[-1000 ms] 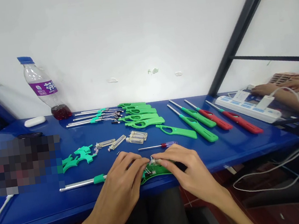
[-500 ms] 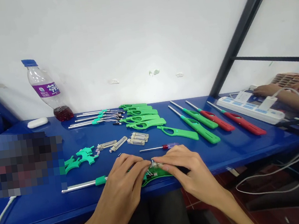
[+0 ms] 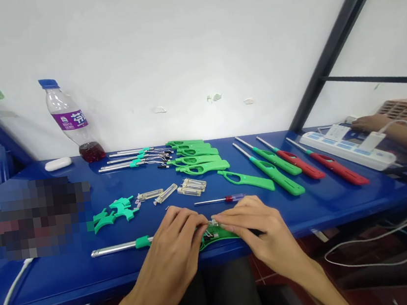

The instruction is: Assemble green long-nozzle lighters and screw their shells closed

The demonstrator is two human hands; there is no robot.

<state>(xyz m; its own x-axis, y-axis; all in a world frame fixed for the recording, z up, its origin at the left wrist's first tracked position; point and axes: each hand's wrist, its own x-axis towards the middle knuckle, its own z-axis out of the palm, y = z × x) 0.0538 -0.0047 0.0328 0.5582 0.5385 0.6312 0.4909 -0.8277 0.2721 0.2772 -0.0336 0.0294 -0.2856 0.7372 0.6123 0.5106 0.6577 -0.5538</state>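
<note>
Green lighter shell (image 3: 217, 235) under both hands on blue bench (image 3: 56, 279).
Left hand (image 3: 174, 247) and right hand (image 3: 261, 232) pinch its small clear part; bottle (image 3: 69, 122), purple label unreadable, holds red dregs.

Your head turns a little to the left, so everything on the blue table (image 3: 307, 209) sits slightly further right in view than a second ago. Your left hand (image 3: 179, 244) and right hand (image 3: 261, 232) close in a touch tighter over the open green lighter body (image 3: 217, 234), your fingertips now pressing lower on the small clear part (image 3: 214, 222) between them.
</note>
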